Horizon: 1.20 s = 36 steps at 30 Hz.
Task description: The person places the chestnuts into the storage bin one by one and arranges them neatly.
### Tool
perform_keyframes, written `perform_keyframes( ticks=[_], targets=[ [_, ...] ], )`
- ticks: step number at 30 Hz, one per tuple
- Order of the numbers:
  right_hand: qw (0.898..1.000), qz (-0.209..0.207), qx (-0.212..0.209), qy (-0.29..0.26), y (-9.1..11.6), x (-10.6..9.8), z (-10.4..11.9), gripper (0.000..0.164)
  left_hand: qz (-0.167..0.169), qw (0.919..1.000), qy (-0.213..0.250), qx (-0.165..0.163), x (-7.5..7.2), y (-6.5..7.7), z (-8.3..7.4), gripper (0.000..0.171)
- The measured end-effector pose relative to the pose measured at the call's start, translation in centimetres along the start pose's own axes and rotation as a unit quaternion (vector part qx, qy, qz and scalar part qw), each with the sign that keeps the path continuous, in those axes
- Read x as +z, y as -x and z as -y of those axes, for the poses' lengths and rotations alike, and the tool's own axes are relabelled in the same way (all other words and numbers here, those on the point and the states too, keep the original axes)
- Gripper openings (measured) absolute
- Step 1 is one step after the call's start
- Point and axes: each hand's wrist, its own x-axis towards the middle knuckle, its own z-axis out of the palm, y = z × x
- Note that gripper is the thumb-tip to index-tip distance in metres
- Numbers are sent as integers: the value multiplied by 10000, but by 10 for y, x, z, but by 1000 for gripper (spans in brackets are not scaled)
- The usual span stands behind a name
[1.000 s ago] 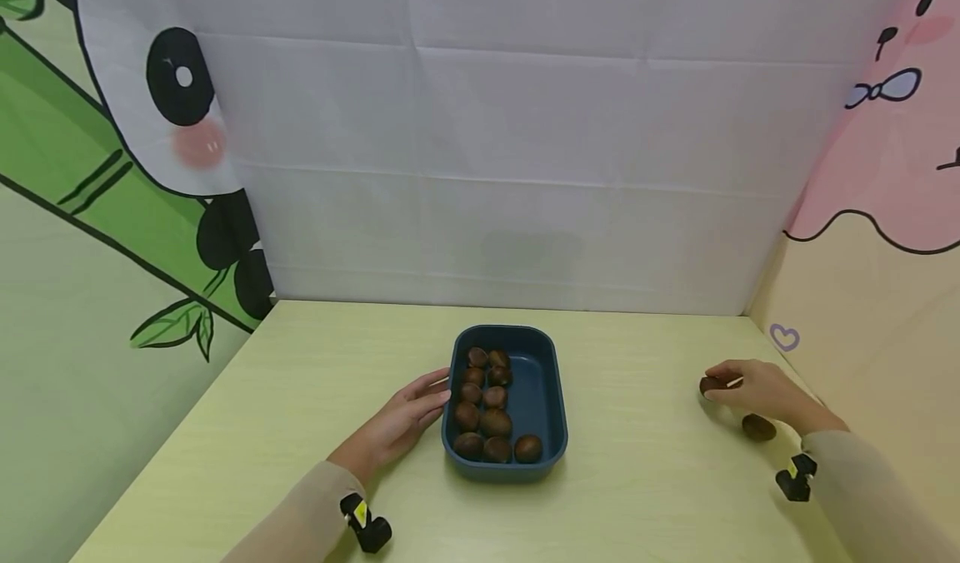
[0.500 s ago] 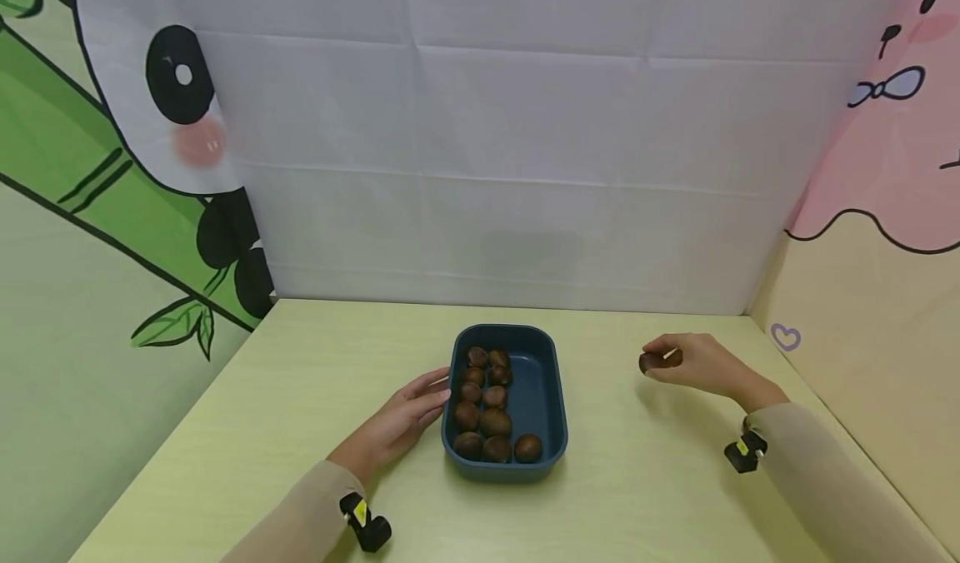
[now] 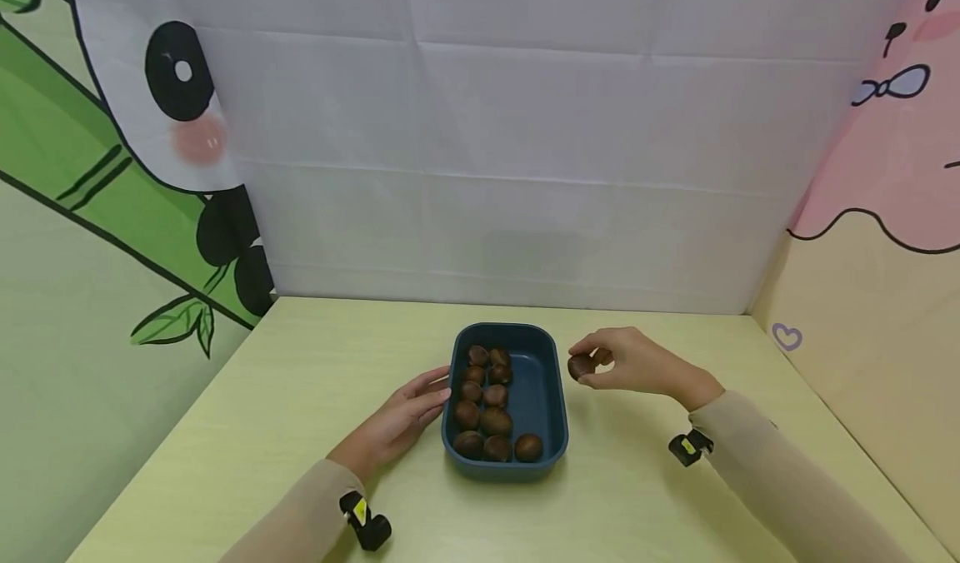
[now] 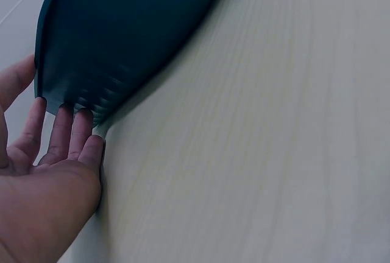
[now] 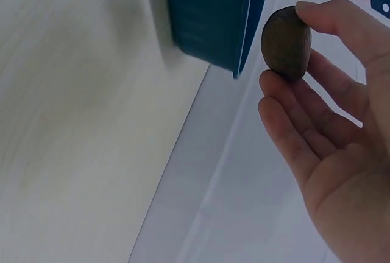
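Observation:
A dark blue rectangular box (image 3: 554, 413) stands on the table, with several brown chestnuts (image 3: 496, 421) filling its left side and one chestnut (image 3: 528, 447) at its near right corner. My left hand (image 3: 399, 423) rests against the box's left wall, fingers extended; in the left wrist view the fingertips (image 4: 82, 117) touch the wall's outer side. Just right of the box's right rim, my right hand (image 3: 637, 365) pinches a chestnut (image 3: 580, 367) between thumb and fingers. The right wrist view shows this chestnut (image 5: 286, 44) held up beside the box wall (image 5: 207, 16).
The pale yellow table (image 3: 315, 355) ends at a white cloth backdrop (image 3: 487, 171). Painted walls stand at the left (image 3: 90, 313) and right (image 3: 862, 313). The right sleeve (image 3: 780, 471) crosses the table's right side and covers part of it.
My right hand has carried the pinched chestnut leftward from the table's right side to the box. A second chestnut seen earlier on the table is now behind the right sleeve. The left hand stays put.

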Motion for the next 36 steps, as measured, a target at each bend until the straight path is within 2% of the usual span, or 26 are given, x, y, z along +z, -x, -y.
perform_keyframes(
  ticks=[8,15,25,30,36],
  targets=[
    [9975,477,-530,15,-24,26,19,35,-32,10000,12,-3,-1,0,0,62],
    [9910,825,-838,644,-40,51,24,34,-66,10000,20,-11,-2,-1,0,61],
    [9846,1169,-708,1093,-46,69,23,31,-186,9998,33,-77,-2,-1,0,60],
    [9837,1321,-568,1078,-45,71,24,29,-55,10000,-30,-33,-2,0,0,61],
    [9823,1412,-599,1075,-43,70,28,28,3,10000,-27,-19,-1,1,0,63]
  ],
)
